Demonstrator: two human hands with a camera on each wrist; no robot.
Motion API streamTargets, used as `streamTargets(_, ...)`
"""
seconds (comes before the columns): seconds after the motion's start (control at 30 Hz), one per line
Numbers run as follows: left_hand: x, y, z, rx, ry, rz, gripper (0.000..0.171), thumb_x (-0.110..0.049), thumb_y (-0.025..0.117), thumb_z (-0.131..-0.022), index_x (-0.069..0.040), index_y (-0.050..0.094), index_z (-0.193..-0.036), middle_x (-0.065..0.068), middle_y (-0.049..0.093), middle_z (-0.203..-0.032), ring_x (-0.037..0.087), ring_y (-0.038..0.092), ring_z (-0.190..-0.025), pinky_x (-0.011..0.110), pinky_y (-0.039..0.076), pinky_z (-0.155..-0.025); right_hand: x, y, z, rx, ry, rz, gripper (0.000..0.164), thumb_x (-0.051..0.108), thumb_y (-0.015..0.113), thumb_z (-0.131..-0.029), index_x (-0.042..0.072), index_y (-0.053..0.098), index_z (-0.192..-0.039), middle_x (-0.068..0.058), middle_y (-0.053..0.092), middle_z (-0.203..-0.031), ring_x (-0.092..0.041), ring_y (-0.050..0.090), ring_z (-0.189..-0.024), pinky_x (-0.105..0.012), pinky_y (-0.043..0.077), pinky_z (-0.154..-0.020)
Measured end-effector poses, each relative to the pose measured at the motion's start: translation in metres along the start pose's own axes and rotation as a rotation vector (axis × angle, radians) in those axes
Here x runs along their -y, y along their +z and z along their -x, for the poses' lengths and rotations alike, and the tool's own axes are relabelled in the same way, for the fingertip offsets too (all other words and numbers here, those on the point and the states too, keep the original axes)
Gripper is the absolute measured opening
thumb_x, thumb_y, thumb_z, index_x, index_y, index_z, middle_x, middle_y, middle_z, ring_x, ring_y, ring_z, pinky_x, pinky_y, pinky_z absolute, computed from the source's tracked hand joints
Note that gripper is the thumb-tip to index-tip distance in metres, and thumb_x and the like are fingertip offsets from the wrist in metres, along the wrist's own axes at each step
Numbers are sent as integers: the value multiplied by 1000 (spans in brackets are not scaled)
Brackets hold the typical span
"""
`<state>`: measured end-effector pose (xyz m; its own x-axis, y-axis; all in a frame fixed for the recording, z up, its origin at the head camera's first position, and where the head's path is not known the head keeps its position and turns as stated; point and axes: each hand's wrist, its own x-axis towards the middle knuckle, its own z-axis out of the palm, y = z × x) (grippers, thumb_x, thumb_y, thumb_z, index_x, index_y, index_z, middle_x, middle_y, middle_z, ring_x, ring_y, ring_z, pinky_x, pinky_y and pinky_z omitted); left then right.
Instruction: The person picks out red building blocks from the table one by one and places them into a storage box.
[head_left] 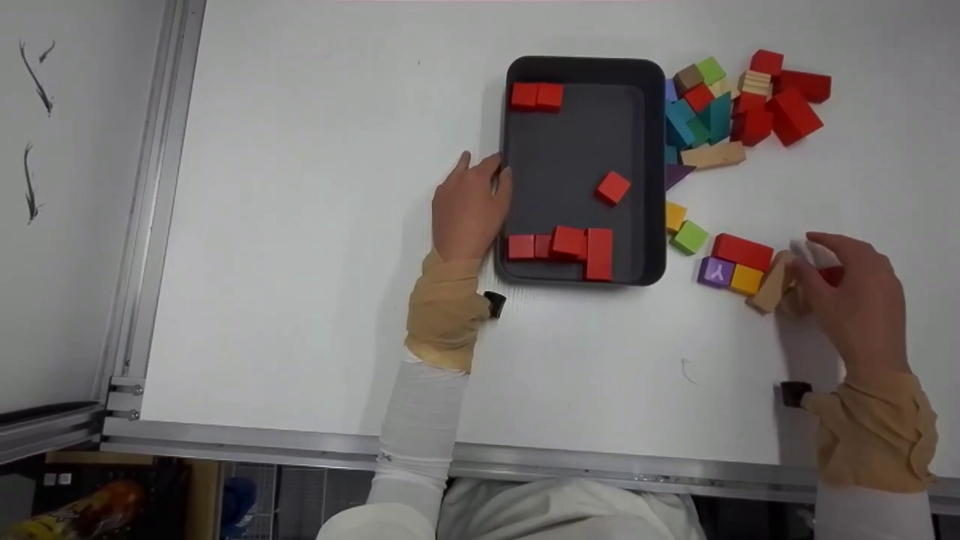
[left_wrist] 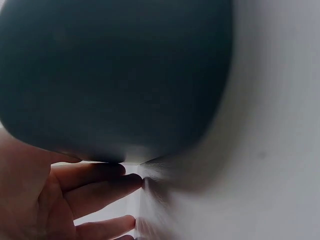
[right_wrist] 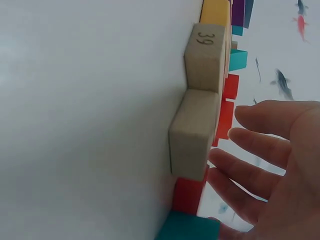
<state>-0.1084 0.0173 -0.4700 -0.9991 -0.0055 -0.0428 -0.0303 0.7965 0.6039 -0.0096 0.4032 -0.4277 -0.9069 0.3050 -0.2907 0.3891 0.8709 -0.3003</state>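
My left hand (head_left: 469, 210) rests along the left side of a dark grey tray (head_left: 562, 157), its fingers (left_wrist: 100, 197) nearly straight at the wall. Several red blocks lie inside, with a lone red cube (head_left: 613, 188) toward the right. Beyond the tray, my right hand (head_left: 862, 300) reaches over plain wooden blocks (head_left: 772, 283). In the right wrist view its fingers (right_wrist: 250, 172) spread loosely beside a wooden block (right_wrist: 195, 132), and nothing shows between them. Touching these blocks are a long red block (head_left: 742, 251), a purple block (head_left: 717, 271) and a yellow one (head_left: 747, 280).
A mixed pile holds teal blocks (head_left: 681, 124), red blocks (head_left: 795, 116) and a wooden bar (head_left: 712, 155) by the tray's right wall. A green cube (head_left: 690, 237) sits below it. The metal table edge (head_left: 300, 442) runs along the front.
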Motion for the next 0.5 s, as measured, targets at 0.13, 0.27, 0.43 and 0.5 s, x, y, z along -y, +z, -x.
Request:
streamTargets(0.13, 1, 0, 0, -4, 7, 2, 32, -29, 47, -91, -14, 62, -116, 3, 63, -108, 23, 42, -121, 38, 41, -90, -4, 0, 12, -46, -51, 5, 54, 30, 53, -88, 11, 37, -136, -18, 33, -137, -40, 32, -120, -57, 37, -85)
streamTargets(0.27, 2, 0, 1, 2, 5, 12, 33, -30, 47, -91, -14, 62, -116, 3, 63, -109, 23, 42, -121, 38, 40, -91, -7, 3, 24, -35, -125, 12, 60, 27, 59, -86, 8, 35, -137, -17, 30, -140, -38, 29, -124, -58, 34, -88)
streamTargets(0.43, 2, 1, 0, 6, -3, 15, 33, -31, 47, -91, -14, 61, -117, 2, 62, -111, 22, 41, -121, 37, 39, -93, -8, 8, 24, 39, -163, 53, 75, 26, 67, -80, 9, 26, -141, -19, 19, -144, -42, 19, -128, -62, 28, -88)
streamTargets(0.5, 2, 2, 0, 7, -5, 20, 34, -31, 47, -91, -14, 61, -117, 2, 62, -111, 22, 41, -122, 37, 39, -93, -8, 9, 21, 57, -169, 53, 80, 24, 69, -78, 10, 23, -142, -19, 18, -144, -43, 20, -127, -61, 29, -88)
